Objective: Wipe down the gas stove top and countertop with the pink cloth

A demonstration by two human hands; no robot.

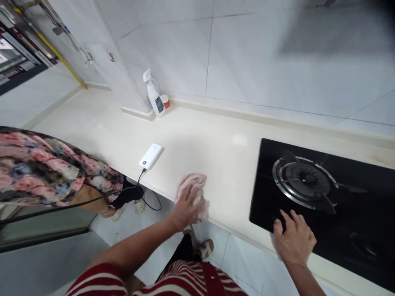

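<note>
My left hand (187,207) presses a pink cloth (191,181) onto the pale countertop (222,181) near its front edge. Part of the cloth hangs at the edge, and hand and cloth are slightly blurred. Over the front left part of a black gas stove (268,176), my right hand (294,238) rests with its fingers apart and nothing in them. The round burner (305,179) with its metal ring lies just beyond those fingertips.
A white power bank (151,156) with a black cable (142,176) lies left of the cloth. Against the wall stand a white spray bottle (154,96) and a red-and-white cup (166,101). Another person in floral clothing (40,164) stands at the left counter edge.
</note>
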